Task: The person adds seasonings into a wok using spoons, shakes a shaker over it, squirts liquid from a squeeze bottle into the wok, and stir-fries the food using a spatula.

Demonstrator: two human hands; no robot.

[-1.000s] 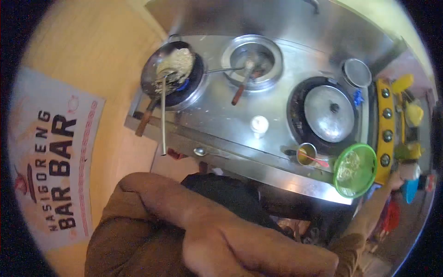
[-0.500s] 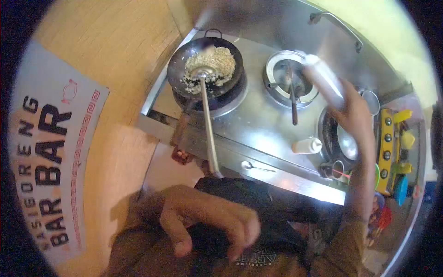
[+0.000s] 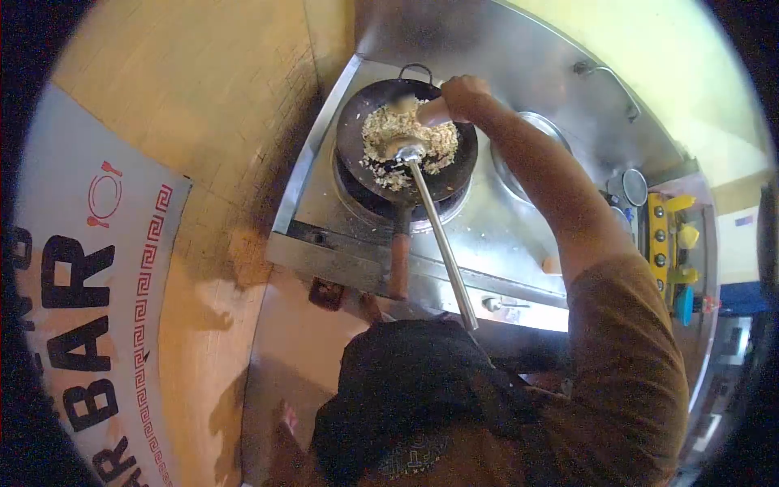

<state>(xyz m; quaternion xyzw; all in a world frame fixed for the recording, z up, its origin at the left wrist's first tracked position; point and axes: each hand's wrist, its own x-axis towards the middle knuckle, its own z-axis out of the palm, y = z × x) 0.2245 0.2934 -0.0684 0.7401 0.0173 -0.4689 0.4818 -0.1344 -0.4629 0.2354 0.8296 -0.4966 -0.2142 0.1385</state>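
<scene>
My right hand (image 3: 466,93) is closed around a bottle (image 3: 436,112), tipped mouth-down over the far right part of a dark wok (image 3: 353,134). Fried rice (image 3: 422,134) fills the wok's middle. A metal ladle (image 3: 411,154) rests in the rice, untouched, its long handle sticking out toward my apron. The wok's wooden handle (image 3: 399,268) points toward me over the counter's front edge. Low on the left, a dim part of what looks like my left hand (image 3: 288,422) shows beside the apron; its fingers cannot be made out.
A second burner ring (image 3: 544,126) is partly behind my right arm. A metal cup (image 3: 633,187) and a yellow rack (image 3: 659,243) with plastic things stand at the far right. A spoon (image 3: 495,304) lies near the front edge. A printed banner (image 3: 114,243) hangs at left.
My right hand has carried the bottle from the right side of the stove over to the wok and tipped it. The left hand has dropped from before the apron. My view has shifted.
</scene>
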